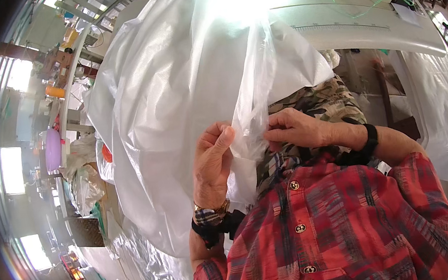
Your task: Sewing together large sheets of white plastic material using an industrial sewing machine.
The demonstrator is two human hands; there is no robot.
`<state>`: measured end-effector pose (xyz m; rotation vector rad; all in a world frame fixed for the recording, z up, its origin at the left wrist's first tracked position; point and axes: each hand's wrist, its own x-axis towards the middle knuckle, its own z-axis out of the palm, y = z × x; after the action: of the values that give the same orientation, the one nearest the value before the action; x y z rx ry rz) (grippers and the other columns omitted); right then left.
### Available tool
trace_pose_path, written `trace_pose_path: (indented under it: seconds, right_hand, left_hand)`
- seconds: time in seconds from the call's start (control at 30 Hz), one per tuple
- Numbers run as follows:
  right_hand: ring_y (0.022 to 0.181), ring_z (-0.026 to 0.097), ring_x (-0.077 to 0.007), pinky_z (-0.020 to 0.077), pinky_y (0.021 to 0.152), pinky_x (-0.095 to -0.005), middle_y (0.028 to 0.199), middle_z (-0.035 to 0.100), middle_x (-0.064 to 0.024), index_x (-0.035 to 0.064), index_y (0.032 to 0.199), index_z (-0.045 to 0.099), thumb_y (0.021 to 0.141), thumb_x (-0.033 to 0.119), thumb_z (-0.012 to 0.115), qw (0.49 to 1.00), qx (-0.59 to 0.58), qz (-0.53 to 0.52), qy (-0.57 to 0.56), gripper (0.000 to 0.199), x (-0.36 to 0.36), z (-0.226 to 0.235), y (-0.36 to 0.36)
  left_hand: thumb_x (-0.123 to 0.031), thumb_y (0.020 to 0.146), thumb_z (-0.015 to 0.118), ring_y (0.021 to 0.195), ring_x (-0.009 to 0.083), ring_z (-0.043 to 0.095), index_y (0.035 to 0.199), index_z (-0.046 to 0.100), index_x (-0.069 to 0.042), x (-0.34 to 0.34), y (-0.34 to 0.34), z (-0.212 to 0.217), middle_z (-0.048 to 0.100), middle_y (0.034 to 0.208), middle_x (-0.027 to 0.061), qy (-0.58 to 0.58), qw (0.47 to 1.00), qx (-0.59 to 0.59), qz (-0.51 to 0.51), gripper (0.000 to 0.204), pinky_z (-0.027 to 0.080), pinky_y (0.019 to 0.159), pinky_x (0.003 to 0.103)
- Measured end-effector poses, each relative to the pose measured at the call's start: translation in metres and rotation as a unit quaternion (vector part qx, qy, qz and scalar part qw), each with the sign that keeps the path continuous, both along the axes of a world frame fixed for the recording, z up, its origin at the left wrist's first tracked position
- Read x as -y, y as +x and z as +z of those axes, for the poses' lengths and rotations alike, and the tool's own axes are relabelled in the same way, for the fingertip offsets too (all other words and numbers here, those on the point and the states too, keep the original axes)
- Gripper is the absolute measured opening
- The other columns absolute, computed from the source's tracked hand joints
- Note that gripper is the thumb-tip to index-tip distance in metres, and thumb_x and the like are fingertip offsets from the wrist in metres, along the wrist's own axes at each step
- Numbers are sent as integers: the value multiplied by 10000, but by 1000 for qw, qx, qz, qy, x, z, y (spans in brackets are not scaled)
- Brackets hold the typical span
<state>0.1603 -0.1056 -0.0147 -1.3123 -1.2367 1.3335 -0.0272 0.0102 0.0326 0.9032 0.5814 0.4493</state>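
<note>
White plastic sheet (147, 93) draped off near edge of worktable (345, 36); clear film (252, 76) hanging there too, seemingly pinched by left hand (212, 160) and right hand (300, 127). Uneven pull could pucker film; sheet's overhang could drag it askew.

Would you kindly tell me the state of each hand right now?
Left hand: closed, apparently pinching the clear plastic film.
Right hand: closed, fingertips pinching the same film.
</note>
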Motion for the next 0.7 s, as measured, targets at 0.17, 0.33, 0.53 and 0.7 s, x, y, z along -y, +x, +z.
trace_pose_path:
  seconds: [0.17, 0.33, 0.53, 0.7]
  right_hand:
    - [597, 623, -211, 501, 602, -319, 672, 637, -93, -19, 881, 576, 912, 188, 574, 953, 289, -65, 57, 209, 1, 12, 4]
    - [544, 559, -155, 461, 541, -281, 653, 609, -65, -17, 930, 593, 926, 111, 580, 934, 256, -187, 164, 128, 12, 47, -5]
    - [581, 584, -119, 486, 569, -276, 634, 587, -65, 65, 1155, 544, 947, 95, 534, 998, 0, -26, 61, 211, 12, 59, -27]
    - [592, 575, -115, 482, 582, -278, 652, 582, -47, 75, 1235, 522, 947, 97, 532, 997, 2, 41, 68, 288, 12, 50, -31]
  left_hand:
    - [-176, 894, 680, 826, 86, 579, 885, 605, -64, 2, 1, -2, 641, 906, 3, 1, 1000, 4, 6, 135, 455, 779, 234]
    - [-168, 914, 652, 841, 82, 575, 911, 603, -64, 1, -1, -3, 640, 908, -3, -9, 999, 40, -27, 116, 444, 768, 219]
    - [-158, 949, 597, 818, 49, 539, 958, 601, -53, 10, 4, -3, 615, 890, -23, 38, 999, 5, 28, 106, 414, 734, 199]
    - [-169, 976, 547, 817, 54, 545, 1038, 598, -18, 15, 6, -7, 614, 905, -8, 176, 981, -67, 37, 171, 434, 731, 203]
